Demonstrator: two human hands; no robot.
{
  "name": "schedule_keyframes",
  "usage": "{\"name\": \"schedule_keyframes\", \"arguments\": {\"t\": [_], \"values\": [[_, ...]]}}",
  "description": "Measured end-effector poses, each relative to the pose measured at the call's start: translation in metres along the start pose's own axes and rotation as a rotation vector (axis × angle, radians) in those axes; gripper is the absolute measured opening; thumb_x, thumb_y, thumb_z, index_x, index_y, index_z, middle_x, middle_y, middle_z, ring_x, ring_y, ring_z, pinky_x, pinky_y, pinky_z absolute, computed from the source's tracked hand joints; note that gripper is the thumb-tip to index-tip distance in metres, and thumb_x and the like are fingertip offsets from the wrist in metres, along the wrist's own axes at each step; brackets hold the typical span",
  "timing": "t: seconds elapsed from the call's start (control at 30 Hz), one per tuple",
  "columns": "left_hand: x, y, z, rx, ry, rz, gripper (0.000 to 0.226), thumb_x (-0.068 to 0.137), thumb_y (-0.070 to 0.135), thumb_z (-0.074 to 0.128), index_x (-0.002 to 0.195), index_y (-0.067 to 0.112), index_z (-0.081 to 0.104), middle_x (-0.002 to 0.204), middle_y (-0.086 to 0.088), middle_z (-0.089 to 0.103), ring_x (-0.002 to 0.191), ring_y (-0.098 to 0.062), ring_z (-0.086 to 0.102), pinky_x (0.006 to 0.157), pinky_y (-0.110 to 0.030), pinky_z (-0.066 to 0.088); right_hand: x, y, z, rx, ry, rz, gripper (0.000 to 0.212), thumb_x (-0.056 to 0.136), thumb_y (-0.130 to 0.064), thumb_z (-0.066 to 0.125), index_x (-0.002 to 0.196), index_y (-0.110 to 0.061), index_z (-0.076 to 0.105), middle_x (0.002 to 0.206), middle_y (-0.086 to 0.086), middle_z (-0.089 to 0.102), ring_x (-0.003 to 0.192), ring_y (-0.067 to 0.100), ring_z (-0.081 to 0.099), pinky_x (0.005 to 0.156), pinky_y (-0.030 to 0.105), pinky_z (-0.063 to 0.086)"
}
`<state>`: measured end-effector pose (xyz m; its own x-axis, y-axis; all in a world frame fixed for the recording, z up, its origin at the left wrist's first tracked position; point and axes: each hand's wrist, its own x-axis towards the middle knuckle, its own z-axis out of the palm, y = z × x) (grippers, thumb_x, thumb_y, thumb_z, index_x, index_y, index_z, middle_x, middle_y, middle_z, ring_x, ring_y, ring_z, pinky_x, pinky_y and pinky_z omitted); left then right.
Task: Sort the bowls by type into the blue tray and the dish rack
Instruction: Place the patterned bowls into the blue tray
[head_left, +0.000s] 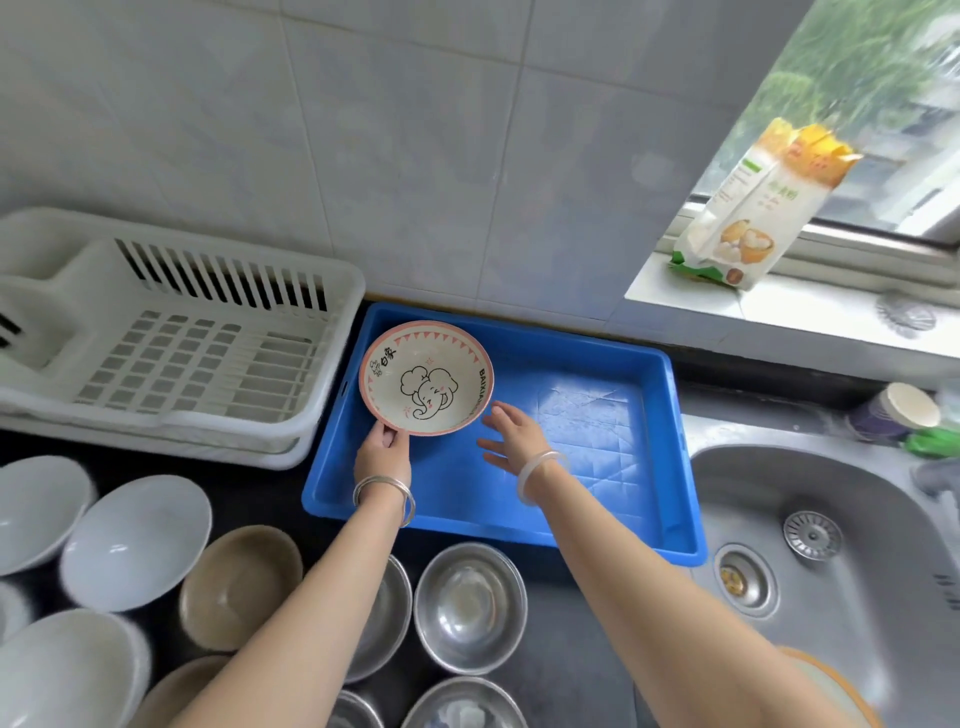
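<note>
A cream bowl with a pink rim and an elephant drawing (427, 378) is tilted over the far left corner of the blue tray (597, 415). My left hand (383, 452) pinches its near rim. My right hand (514, 437) hovers open just right of the bowl, fingers spread above the tray floor, apart from the bowl. The white dish rack (171, 338) stands left of the tray and holds nothing. On the dark counter in front lie white bowls (135, 540), brown bowls (241, 587) and steel bowls (470, 605).
A steel sink (831, 571) lies right of the tray. A flour bag (753, 208) stands on the window sill at the back right. Cups (893, 413) sit behind the sink. A tiled wall runs behind the rack and tray.
</note>
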<state>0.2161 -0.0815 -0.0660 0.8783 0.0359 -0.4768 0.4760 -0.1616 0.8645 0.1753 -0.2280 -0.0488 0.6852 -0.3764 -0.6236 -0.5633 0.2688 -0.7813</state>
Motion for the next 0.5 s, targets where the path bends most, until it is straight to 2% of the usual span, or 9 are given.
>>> {"name": "schedule_keyframes", "arguments": {"t": [0.07, 0.13, 0.2, 0.27, 0.33, 0.4, 0.5], "values": [[-0.020, 0.001, 0.004, 0.016, -0.055, 0.002, 0.034, 0.091, 0.016, 0.048, 0.124, 0.014, 0.057, 0.132, -0.007, 0.058, 0.122, -0.030, 0.053, 0.102, -0.041, 0.042, -0.018, 0.003, -0.016, -0.040, 0.011, -0.053, 0.035, 0.098, -0.028, 0.039, 0.130, -0.016, 0.046, 0.131, 0.008, 0.055, 0.106, 0.028, 0.060, 0.087, 0.035, 0.048], [-0.045, 0.001, 0.011, 0.037, -0.116, 0.009, 0.042, 0.091, 0.013, 0.048, 0.133, 0.008, 0.047, 0.138, -0.010, 0.051, 0.128, -0.026, 0.048, 0.108, -0.036, 0.038, -0.040, 0.009, -0.037, -0.086, 0.024, -0.116, 0.033, 0.099, -0.028, 0.039, 0.127, -0.016, 0.049, 0.128, 0.009, 0.057, 0.098, 0.024, 0.060, 0.082, 0.032, 0.047], [-0.075, 0.000, 0.023, 0.058, -0.188, 0.028, 0.046, 0.092, 0.012, 0.049, 0.136, 0.004, 0.042, 0.140, -0.011, 0.048, 0.128, -0.021, 0.048, 0.108, -0.031, 0.036, -0.065, 0.018, -0.062, -0.149, 0.053, -0.177, 0.030, 0.098, -0.028, 0.040, 0.123, -0.016, 0.053, 0.124, 0.009, 0.060, 0.096, 0.021, 0.060, 0.079, 0.030, 0.046], [-0.104, -0.005, 0.037, 0.122, -0.272, 0.068, 0.042, 0.092, 0.010, 0.049, 0.134, 0.003, 0.045, 0.138, -0.012, 0.051, 0.126, -0.021, 0.049, 0.107, -0.028, 0.036, -0.086, 0.027, -0.087, -0.290, 0.120, -0.236, 0.029, 0.097, -0.027, 0.041, 0.120, -0.016, 0.056, 0.119, 0.008, 0.063, 0.098, 0.021, 0.062, 0.083, 0.032, 0.046], [-0.137, -0.016, 0.055, 0.200, -0.372, 0.094, 0.038, 0.092, 0.008, 0.050, 0.129, 0.002, 0.050, 0.135, -0.012, 0.054, 0.124, -0.021, 0.052, 0.105, -0.026, 0.036, -0.111, 0.040, -0.117, -0.434, 0.214, -0.277, 0.028, 0.096, -0.027, 0.045, 0.118, -0.017, 0.059, 0.115, 0.005, 0.065, 0.100, 0.018, 0.061, 0.086, 0.027, 0.045], [-0.181, -0.033, 0.077, 0.257, -0.509, 0.084, 0.037, 0.091, 0.007, 0.052, 0.127, 0.000, 0.052, 0.132, -0.014, 0.056, 0.121, -0.022, 0.054, 0.099, -0.019, 0.036, -0.142, 0.062, -0.157, -0.543, 0.327, -0.285, 0.027, 0.095, -0.025, 0.049, 0.117, -0.016, 0.061, 0.112, 0.004, 0.067, 0.098, 0.015, 0.061, 0.080, 0.017, 0.039], [-0.236, -0.059, 0.105, 0.378, -0.661, 0.069, 0.038, 0.091, 0.011, 0.054, 0.128, 0.005, 0.052, 0.132, -0.010, 0.057, 0.118, -0.018, 0.055, 0.081, -0.004, 0.032, -0.182, 0.098, -0.212, -0.650, 0.442, -0.235, 0.029, 0.093, -0.020, 0.051, 0.121, -0.015, 0.059, 0.120, 0.004, 0.065, 0.111, 0.020, 0.059, 0.086, 0.022, 0.038]]}}
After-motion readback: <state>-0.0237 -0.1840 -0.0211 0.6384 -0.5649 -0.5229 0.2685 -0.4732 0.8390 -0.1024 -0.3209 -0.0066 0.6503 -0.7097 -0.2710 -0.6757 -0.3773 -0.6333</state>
